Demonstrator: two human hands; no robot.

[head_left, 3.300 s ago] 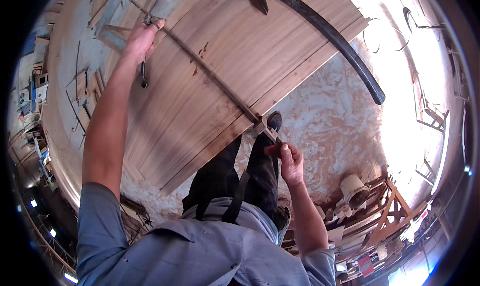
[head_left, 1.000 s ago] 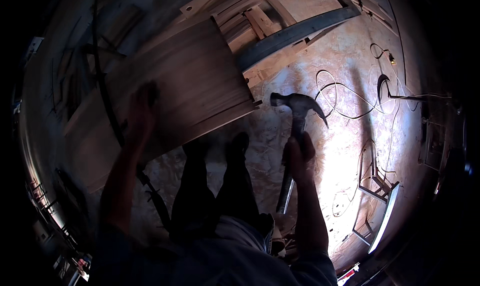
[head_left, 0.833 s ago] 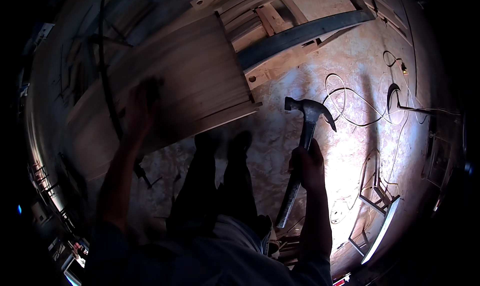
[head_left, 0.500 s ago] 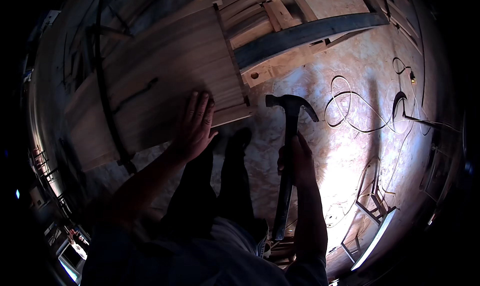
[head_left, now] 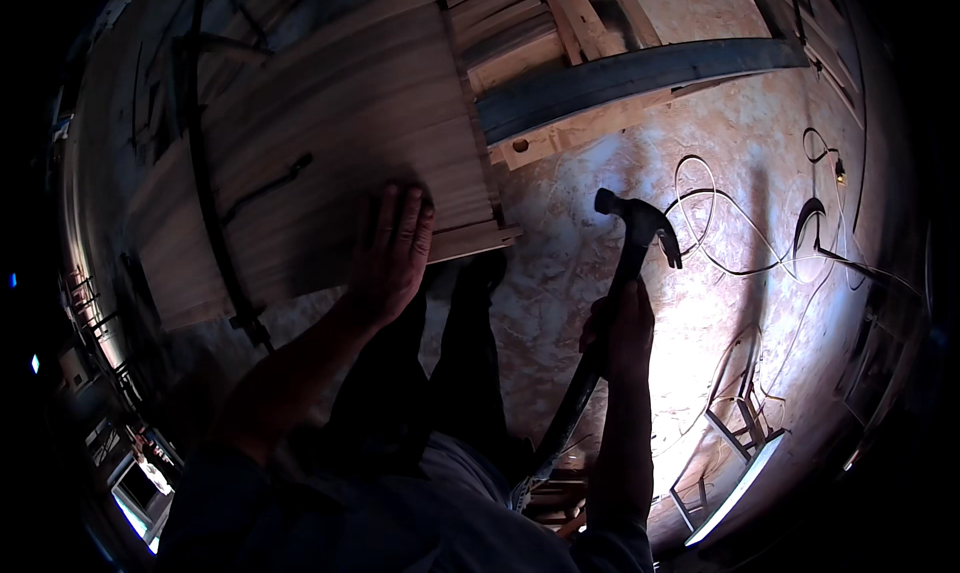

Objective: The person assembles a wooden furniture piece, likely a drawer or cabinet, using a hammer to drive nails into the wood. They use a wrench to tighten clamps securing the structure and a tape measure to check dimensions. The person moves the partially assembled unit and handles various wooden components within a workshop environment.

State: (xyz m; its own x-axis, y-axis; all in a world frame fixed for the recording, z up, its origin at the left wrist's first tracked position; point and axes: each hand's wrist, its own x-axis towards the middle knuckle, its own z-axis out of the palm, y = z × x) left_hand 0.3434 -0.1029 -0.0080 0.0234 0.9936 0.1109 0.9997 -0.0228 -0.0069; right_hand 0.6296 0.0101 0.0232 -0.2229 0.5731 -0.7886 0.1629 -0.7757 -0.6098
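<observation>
The right grip [head_left: 622,325] was clenched around the handle of a claw hammer [head_left: 632,255], whose head stood just ahead of that grip, blunt face to the left and claw to the right. The left grip [head_left: 390,258] held nothing; it lay flat, fingers extended, on the wooden panel [head_left: 340,123], which spread ahead and to the left beneath it. A leftward swing could have struck those fingers, since they lay on the hammer's side of the panel, and the dim light there would have made misjudging easier. A stray blow could also have dented the bare wood or split the narrow edge strip [head_left: 470,241] just right of the left grip. The handle's lower end, behind the right grip, ran close to the clothing and might have snagged. Whether the dark clamp bar [head_left: 207,188], left of the left grip, was tight could not be told.
</observation>
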